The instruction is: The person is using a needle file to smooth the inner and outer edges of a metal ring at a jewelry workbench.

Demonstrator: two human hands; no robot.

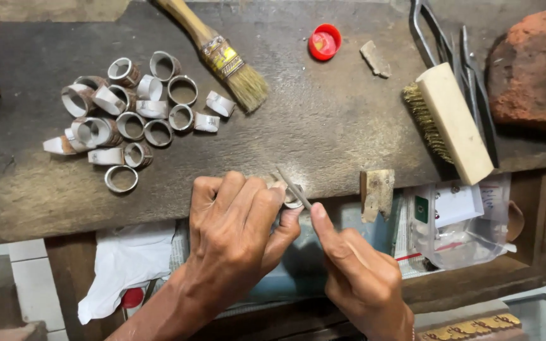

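Left hand (238,218): fingers curled, pinching ring (291,197) at bench (323,126) front edge. Right hand (355,271): thumb and forefinger pressed on thin file (293,187), tip laid across ring. Ring pile (127,110): upper left of bench, well apart. Paintbrush (222,57): beside pile, bristles lower right. Red cap (325,41): top centre. Wire brush (450,120): right, near brick (535,69). Wooden peg (377,192): just right of hands.

We see our left hand (235,227) and right hand (355,271) bare to the forearms: no gloves, no rings, no sleeves. At our right wrist, only a thin beaded band shows.
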